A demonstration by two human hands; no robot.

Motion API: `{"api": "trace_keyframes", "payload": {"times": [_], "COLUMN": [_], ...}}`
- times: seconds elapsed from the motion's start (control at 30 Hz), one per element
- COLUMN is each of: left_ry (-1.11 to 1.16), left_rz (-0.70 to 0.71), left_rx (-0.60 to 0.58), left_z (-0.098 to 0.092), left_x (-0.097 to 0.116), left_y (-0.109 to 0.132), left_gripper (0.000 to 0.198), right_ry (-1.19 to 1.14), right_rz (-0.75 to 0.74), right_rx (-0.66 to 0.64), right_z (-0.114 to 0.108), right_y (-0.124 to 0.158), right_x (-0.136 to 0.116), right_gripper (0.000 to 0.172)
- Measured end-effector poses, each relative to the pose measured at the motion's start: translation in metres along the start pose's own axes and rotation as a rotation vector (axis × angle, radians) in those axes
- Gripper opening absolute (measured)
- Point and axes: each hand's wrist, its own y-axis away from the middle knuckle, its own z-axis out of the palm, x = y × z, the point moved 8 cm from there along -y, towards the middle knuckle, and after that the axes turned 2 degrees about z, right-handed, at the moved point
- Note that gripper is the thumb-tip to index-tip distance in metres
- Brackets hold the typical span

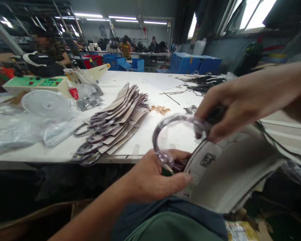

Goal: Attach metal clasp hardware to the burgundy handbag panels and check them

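A pale fabric panel [223, 170] with a small dark label and a plastic-wrapped loop handle [163, 125] rests above my lap, tilted off the table's front edge. My left hand [158, 177] grips the panel's edge near the handle's lower end, thumb on the panel face. At the handle's other end, my right hand [220, 113] is closed, slightly blurred, with fingers around the handle base and something dark. Left of my hands lies a fanned stack of similar panels [122, 117] with wrapped handles. Small gold-coloured pieces [160, 109] lie beyond them.
On the left of the white table [137, 78] are a white fan [46, 103], plastic bags [15, 130] and a green-topped machine [37, 83]. Dark strips [205, 83] lie at the back right. A person [48, 50] sits at the back left; blue boxes [188, 63] stand behind.
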Motion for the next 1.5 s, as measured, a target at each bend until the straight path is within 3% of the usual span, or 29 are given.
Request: {"api": "trace_keyframes", "payload": {"times": [0.03,0.1,0.17,0.27,0.37,0.5,0.63,0.7,0.8,0.93,1.1,1.27,1.5], "left_ry": [0.142,0.364,0.508,0.626,0.702,0.756,0.725,0.701,0.677,0.705,0.770,0.831,0.815], "left_rz": [-0.089,-0.227,-0.316,-0.375,-0.406,-0.421,-0.439,-0.440,-0.426,-0.425,-0.488,-0.606,-0.580], "left_rx": [0.039,0.184,0.358,0.583,0.704,0.723,0.717,0.734,0.751,0.727,0.763,0.845,0.913], "left_z": [0.005,0.012,0.017,0.020,0.018,0.015,0.012,0.011,0.009,0.009,0.008,0.010,0.001], "left_x": [-0.033,-0.098,-0.157,-0.221,-0.252,-0.262,-0.265,-0.268,-0.274,-0.281,-0.269,-0.262,-0.266], "left_y": [0.004,0.013,0.021,0.028,0.027,0.023,0.025,0.028,0.030,0.026,0.017,0.019,0.008], "left_gripper": [0.039,0.042,0.045,0.047,0.047,0.048,0.046,0.044,0.045,0.048,0.052,0.058,0.052], "right_ry": [0.063,0.148,0.225,0.306,0.369,0.453,0.518,0.510,0.768,1.090,1.160,1.074,0.966], "right_rz": [0.035,0.028,0.039,0.069,0.049,-0.126,-0.318,-0.342,-0.316,-0.310,-0.360,-0.308,-0.382], "right_rx": [-0.336,-0.849,-1.135,-1.207,-1.218,-1.185,-0.900,-0.800,-0.907,-1.028,-0.914,-0.914,-0.706], "right_z": [0.039,0.112,0.172,0.234,0.261,0.271,0.269,0.260,0.243,0.218,0.221,0.229,0.211], "right_y": [-0.005,0.005,0.015,0.006,-0.011,-0.021,-0.021,-0.022,-0.024,-0.036,-0.048,-0.048,-0.044], "right_x": [-0.001,0.009,0.040,0.091,0.116,0.108,0.089,0.083,0.094,0.110,0.120,0.137,0.142], "right_gripper": [0.062,0.040,0.028,0.026,0.024,0.017,0.037,0.041,0.030,0.037,0.029,0.031,0.027]}}
